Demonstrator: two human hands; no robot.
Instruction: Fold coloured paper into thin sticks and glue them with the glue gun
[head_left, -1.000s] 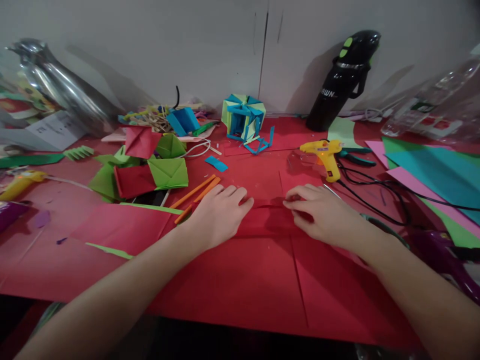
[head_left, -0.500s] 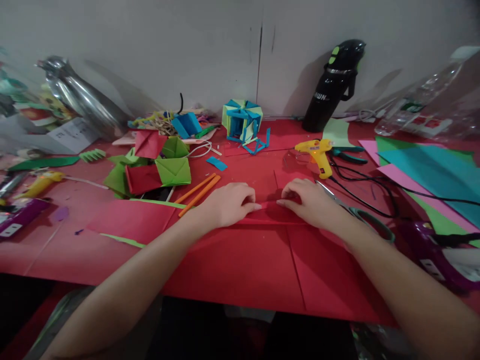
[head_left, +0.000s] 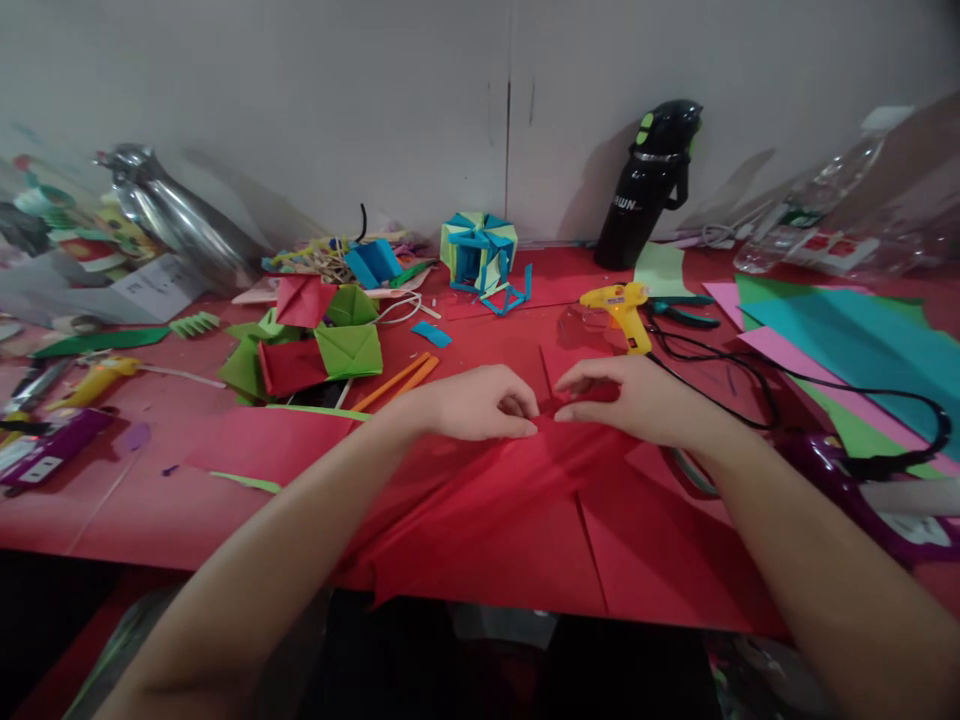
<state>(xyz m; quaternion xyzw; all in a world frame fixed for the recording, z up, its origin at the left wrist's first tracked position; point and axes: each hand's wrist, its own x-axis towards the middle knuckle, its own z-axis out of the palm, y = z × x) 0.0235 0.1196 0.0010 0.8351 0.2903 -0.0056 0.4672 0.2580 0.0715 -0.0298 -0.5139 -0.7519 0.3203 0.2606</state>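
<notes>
- The red paper sheet (head_left: 510, 470) lies directly in front of the blue-and-pale-green paper model (head_left: 478, 248), on the near side. It slants, one blurred corner reaching the near edge of the red-covered table (head_left: 480, 345).
- The left hand (head_left: 499, 402), in front of the paper model, has its fingers curled and its thumb against them, pinching the top edge of the red paper sheet.
- The right hand (head_left: 600, 395), in front of the paper model and to its right, touches the same edge just beside the left hand. Its thumb and forefinger tips sit slightly apart; whether they nip the sheet I cannot tell, red lying against red.
- Right of the paper model and nearer stands a yellow glue gun (head_left: 630, 322), with teal-handled pliers (head_left: 686, 318) just beside it.
- A black drinking flask (head_left: 646, 190) stands well to the right of the paper model.
- Left of the paper model and nearer sit red and green folded paper boxes (head_left: 294, 367), then two orange strips (head_left: 397, 380) near the left hand.
- Well left of the paper model leans a steel jug (head_left: 180, 222).
</notes>
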